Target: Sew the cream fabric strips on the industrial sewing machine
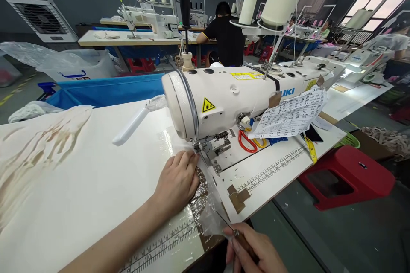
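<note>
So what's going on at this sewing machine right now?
A person sits at a white sewing machine. The left hand presses a thin clear film flat on the table, just in front of the needle area. The right hand holds a slim pointed tool against the film's near edge. Red-handled scissors lie behind the needle.

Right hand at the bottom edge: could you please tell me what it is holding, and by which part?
The right hand grips a thin pointed tool by its brown handle, tip toward the clear plastic film. What kind of tool cannot be told.
</note>
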Demonstrator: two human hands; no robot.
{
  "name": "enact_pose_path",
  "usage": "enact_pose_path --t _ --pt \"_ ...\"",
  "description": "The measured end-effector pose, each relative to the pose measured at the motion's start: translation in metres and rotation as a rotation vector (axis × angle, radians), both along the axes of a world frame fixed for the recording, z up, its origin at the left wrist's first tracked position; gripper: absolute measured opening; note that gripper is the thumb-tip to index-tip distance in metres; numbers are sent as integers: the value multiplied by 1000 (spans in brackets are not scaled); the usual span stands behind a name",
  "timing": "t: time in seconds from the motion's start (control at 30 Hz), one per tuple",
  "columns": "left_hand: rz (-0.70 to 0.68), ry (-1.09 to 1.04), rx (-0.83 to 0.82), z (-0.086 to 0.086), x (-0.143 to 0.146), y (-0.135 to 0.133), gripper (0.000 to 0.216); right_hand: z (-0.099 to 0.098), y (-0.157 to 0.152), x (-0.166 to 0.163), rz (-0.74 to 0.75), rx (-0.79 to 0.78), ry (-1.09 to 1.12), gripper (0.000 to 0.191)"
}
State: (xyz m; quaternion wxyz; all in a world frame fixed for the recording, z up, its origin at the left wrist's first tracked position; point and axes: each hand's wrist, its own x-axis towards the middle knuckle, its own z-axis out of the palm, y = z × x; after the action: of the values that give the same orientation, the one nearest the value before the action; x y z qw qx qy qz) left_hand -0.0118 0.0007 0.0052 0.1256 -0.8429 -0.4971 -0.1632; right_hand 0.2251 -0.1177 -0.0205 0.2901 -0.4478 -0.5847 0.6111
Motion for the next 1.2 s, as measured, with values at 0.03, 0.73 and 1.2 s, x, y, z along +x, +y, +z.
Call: enact_pose_path --t 0.03,0.73,1.2 --pt "2 -7 -3 0 -1 1 42 1 0 0 7 11 9 52" --pt "-88 -19 -25 8 10 -15 40 29 22 -11 76 163 -79 35" --pt "-74 -139 -70 -1 3 -5 38 54 35 -14 70 276 -94 29"
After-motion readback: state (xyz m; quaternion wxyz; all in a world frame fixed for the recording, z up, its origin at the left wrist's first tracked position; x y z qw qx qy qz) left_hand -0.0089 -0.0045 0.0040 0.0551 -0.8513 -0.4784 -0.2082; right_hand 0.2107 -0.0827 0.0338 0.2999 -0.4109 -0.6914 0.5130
